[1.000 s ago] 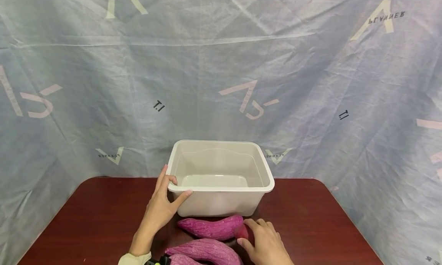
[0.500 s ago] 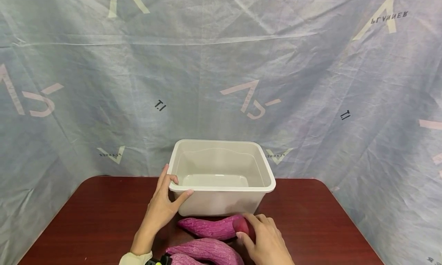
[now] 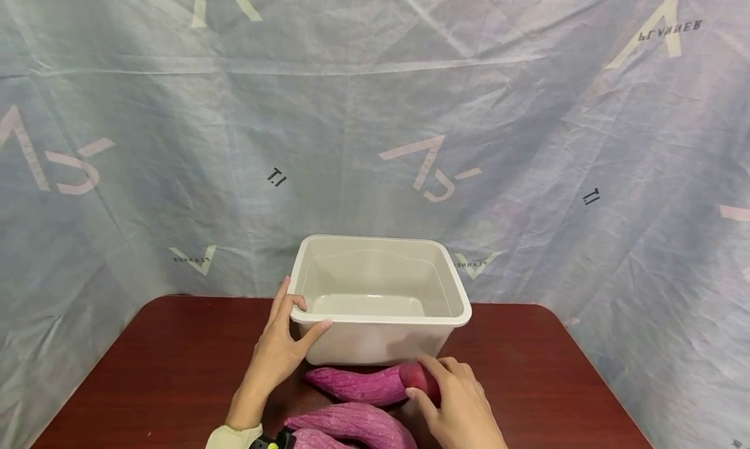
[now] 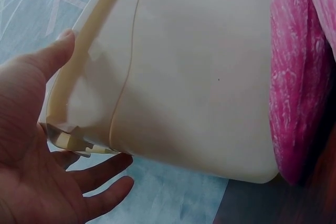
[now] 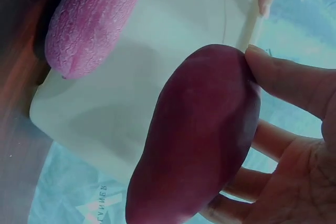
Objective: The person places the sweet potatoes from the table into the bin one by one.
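Note:
My left hand (image 3: pixel 274 354) grips the near left corner of a cream plastic basin (image 3: pixel 375 343), thumb on the front wall and a finger bent over the rim; the left wrist view shows this hand (image 4: pixel 37 145) at the basin's edge. My right hand (image 3: pixel 459 403) holds a smooth dark-red, mango-shaped fruit (image 3: pixel 423 379), seen large in the right wrist view as a curved fruit (image 5: pixel 197 135) between thumb and fingers. In the head view it overlaps the right end of a wrinkled purple sweet potato (image 3: pixel 357 385) lying before the basin.
More purple sweet potatoes (image 3: pixel 357 421) lie nearer me on the dark red table (image 3: pixel 527 371), partly cut off by the lower frame edge. A grey printed cloth (image 3: pixel 351 110) hangs behind and at both sides, close behind the basin.
My right hand has raised the red fruit slightly, so it now covers the sweet potato's right end. The left hand keeps its hold on the basin. The head view has shifted a little.

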A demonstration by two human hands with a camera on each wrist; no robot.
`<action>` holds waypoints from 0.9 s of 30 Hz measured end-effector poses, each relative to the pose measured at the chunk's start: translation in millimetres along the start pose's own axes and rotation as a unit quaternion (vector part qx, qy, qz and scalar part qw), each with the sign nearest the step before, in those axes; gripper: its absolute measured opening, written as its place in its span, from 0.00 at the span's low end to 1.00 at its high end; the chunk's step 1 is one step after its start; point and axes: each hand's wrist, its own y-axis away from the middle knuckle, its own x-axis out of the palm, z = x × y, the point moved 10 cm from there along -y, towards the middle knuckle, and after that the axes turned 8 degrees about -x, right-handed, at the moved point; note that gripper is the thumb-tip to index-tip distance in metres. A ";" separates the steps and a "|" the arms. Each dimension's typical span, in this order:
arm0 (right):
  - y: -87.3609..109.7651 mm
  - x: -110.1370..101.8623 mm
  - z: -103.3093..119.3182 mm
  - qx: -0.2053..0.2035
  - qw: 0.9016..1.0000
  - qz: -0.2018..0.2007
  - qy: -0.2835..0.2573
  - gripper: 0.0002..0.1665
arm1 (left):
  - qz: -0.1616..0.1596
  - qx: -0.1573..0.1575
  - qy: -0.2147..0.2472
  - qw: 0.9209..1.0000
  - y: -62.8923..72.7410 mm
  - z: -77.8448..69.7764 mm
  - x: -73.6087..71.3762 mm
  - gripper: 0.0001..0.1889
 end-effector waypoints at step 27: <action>-12.3 -22.8 30.0 -0.072 0.994 -0.076 0.043 0.29 | -0.005 -0.009 0.005 1.000 1.8 2.1 -1.7 0.26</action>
